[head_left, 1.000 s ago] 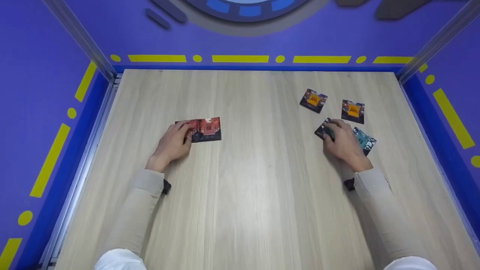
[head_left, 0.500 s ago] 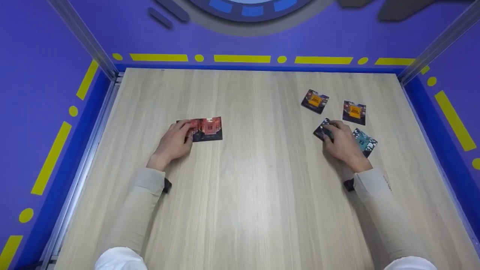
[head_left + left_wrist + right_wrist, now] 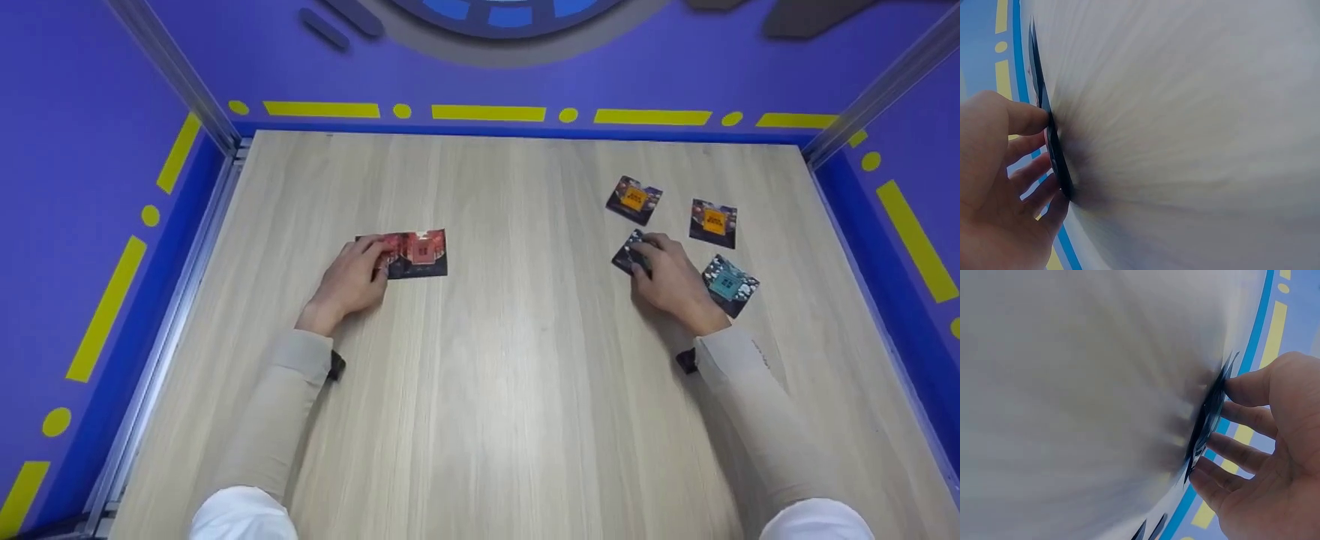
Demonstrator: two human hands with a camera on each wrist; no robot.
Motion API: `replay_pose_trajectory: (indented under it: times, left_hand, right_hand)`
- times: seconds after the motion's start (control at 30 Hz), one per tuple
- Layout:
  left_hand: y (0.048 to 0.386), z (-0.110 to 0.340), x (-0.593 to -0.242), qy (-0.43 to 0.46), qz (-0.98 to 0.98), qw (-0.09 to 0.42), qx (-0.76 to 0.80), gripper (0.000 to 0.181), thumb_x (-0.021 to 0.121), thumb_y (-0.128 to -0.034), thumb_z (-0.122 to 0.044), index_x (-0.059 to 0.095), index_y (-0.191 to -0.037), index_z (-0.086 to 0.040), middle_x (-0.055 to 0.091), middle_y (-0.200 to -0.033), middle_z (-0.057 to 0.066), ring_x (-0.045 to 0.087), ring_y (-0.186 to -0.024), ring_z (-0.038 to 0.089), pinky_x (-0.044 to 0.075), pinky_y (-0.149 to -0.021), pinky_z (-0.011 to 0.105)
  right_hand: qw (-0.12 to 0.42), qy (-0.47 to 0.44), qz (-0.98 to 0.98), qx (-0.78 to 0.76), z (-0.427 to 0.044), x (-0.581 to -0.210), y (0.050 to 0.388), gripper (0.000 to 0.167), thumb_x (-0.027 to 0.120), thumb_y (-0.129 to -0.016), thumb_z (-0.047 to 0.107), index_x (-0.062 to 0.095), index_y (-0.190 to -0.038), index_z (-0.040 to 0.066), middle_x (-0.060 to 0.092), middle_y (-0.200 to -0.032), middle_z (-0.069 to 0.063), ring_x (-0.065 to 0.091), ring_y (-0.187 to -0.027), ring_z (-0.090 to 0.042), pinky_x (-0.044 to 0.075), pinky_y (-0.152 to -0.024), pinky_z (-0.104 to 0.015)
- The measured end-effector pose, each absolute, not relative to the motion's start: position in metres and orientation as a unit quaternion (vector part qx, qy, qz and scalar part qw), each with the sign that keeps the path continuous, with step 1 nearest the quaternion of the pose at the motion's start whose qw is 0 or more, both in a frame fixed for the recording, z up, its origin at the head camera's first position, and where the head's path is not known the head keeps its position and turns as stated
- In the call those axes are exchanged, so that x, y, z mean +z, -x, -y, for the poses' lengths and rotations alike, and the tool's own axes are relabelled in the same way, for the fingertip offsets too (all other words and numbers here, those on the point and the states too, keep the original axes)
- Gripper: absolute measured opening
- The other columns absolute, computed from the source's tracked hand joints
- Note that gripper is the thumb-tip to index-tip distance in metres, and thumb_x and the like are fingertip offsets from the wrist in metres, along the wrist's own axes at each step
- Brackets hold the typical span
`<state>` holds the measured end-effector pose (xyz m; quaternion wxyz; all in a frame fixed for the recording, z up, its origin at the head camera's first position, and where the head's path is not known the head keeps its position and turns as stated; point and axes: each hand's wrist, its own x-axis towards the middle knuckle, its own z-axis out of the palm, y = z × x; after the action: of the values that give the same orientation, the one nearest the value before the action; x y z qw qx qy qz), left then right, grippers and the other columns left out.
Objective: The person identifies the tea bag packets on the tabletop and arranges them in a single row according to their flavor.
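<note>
On the left of the table lie flat red-and-black square packets side by side. My left hand (image 3: 349, 277) covers much of the left one and holds it by thumb and fingertips; the right red packet (image 3: 424, 253) shows beside the fingers. In the left wrist view, thumb and fingers touch the dark, thin packet (image 3: 1057, 154), seen edge-on. At the right, my right hand (image 3: 671, 281) grips a dark square packet (image 3: 627, 252) with white specks, partly hidden under the fingers. In the right wrist view this packet (image 3: 1207, 413) sits between thumb and fingertips.
A teal-labelled packet (image 3: 729, 285) lies just right of my right hand. Behind are two orange-labelled packets, one further left (image 3: 634, 200) and one further right (image 3: 713, 223). Blue panels (image 3: 495, 82) border the wooden table (image 3: 517, 390) at the back and sides.
My right hand has slid a little left with the dark packet, away from the teal-labelled one, which is now more fully visible. My left hand stays on the red packet.
</note>
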<state>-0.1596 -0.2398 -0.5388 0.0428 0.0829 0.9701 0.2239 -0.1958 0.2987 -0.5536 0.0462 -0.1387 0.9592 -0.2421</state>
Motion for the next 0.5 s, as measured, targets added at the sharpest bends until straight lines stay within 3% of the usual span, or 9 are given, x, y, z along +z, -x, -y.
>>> replay_pose_trajectory:
  times: [0.5]
  left_hand:
    - [0.159, 0.241, -0.54, -0.085, -0.97, 0.043, 0.222, 0.046, 0.055, -0.1064, -0.016, 0.056, -0.15, -0.003, 0.049, -0.16, 0.017, 0.047, -0.146, 0.039, 0.038, -0.125, 0.053]
  right_hand:
    - [0.048, 0.168, -0.955, -0.241, -0.258, -0.553, 0.205, 0.048, 0.061, -0.106, 0.017, 0.058, -0.15, -0.001, 0.044, -0.159, -0.028, 0.044, -0.146, -0.047, 0.038, -0.122, -0.064]
